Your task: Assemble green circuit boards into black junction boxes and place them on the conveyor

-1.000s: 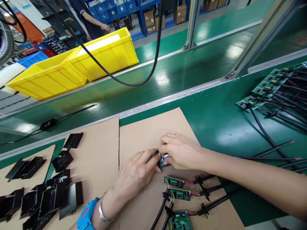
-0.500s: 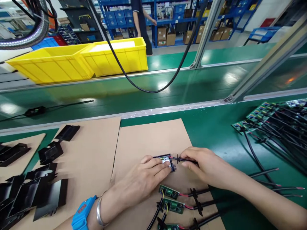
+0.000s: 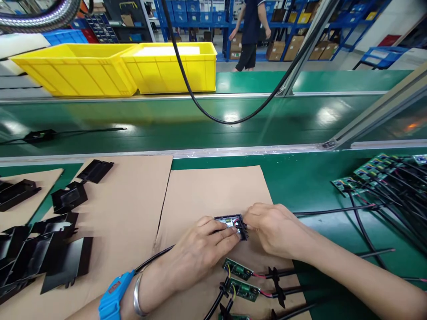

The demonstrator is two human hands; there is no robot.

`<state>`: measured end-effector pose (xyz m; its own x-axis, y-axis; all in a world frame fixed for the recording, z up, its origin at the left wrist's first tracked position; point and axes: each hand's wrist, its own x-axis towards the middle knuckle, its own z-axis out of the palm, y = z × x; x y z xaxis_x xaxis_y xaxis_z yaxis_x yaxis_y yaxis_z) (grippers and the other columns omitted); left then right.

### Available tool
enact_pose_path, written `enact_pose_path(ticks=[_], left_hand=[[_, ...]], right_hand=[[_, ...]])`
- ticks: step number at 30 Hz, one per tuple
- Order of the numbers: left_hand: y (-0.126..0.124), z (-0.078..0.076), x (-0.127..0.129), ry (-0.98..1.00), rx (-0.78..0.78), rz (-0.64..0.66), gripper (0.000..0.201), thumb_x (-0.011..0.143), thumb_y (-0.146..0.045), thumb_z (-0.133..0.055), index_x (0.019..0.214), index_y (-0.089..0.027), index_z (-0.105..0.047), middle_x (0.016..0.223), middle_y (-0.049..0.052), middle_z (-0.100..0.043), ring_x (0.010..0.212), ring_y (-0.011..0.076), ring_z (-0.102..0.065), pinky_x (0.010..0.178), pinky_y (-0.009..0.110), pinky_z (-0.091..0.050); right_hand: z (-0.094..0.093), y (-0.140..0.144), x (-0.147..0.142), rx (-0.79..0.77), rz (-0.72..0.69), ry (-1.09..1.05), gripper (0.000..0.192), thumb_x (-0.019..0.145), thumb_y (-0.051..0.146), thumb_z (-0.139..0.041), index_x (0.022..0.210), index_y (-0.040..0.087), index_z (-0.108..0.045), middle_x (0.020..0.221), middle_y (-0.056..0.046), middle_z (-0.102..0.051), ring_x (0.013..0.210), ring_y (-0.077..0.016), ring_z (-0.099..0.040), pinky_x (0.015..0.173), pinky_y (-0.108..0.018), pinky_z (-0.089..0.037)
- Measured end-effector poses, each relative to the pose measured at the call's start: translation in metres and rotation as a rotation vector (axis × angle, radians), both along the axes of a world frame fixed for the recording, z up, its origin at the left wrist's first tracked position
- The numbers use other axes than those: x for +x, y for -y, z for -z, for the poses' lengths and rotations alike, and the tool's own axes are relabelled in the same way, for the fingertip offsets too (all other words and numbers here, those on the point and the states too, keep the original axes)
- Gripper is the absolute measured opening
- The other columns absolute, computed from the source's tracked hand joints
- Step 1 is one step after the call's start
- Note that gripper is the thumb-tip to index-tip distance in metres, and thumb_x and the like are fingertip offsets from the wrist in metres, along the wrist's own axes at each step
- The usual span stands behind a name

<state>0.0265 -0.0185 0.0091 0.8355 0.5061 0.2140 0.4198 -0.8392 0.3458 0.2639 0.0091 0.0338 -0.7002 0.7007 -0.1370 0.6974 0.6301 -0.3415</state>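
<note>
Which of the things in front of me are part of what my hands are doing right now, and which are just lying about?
In hand:
left hand and right hand on the small black housing with a circuit board
black cable running off to the right

Lying about:
wired circuit boards below the hands
black plastic housings on cardboard
pile of wired boards
yellow bins

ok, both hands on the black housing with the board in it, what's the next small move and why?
Probably press the cable's strain relief down into the housing end. The right hand pinches the cable there, red wires show at that edge, and the left hand steadies the housing flat on the cardboard.
</note>
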Motion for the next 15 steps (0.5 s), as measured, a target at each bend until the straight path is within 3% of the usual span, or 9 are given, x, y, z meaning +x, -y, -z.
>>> enact_pose_path(ticks=[9, 12, 15], left_hand=[[0.001, 0.002, -0.002, -0.030, -0.021, -0.024, 0.040, 0.093, -0.003, -0.036, 0.130, -0.013, -0.048, 0.117, 0.010, -0.064, 0.106, 0.0209, -0.055, 0.092, 0.037, -0.041], [0.003, 0.001, 0.001, -0.113, 0.001, -0.013, 0.052, 0.092, -0.001, -0.032, 0.143, -0.012, -0.034, 0.129, 0.013, -0.057, 0.108, 0.0232, -0.053, 0.091, 0.039, -0.041], [0.006, 0.000, 0.003, -0.195, 0.024, -0.021, 0.060, 0.090, 0.000, -0.031, 0.148, -0.009, -0.022, 0.126, 0.015, -0.059, 0.110, 0.0254, -0.050, 0.089, 0.039, -0.039]], right_hand=[[-0.005, 0.001, -0.021, 0.083, -0.035, 0.163, 0.017, 0.068, 0.010, -0.053, 0.079, 0.014, -0.065, 0.082, -0.011, -0.069, 0.075, -0.0225, -0.064, 0.059, -0.030, -0.038], [-0.009, 0.000, -0.022, 0.089, -0.020, 0.192, 0.013, 0.068, 0.013, -0.056, 0.077, 0.014, -0.066, 0.080, -0.012, -0.069, 0.072, -0.0248, -0.065, 0.057, -0.031, -0.038], [-0.011, -0.001, -0.012, 0.080, 0.000, 0.137, 0.012, 0.076, 0.016, -0.054, 0.079, 0.015, -0.066, 0.080, -0.009, -0.069, 0.072, -0.0231, -0.064, 0.058, -0.031, -0.038]])
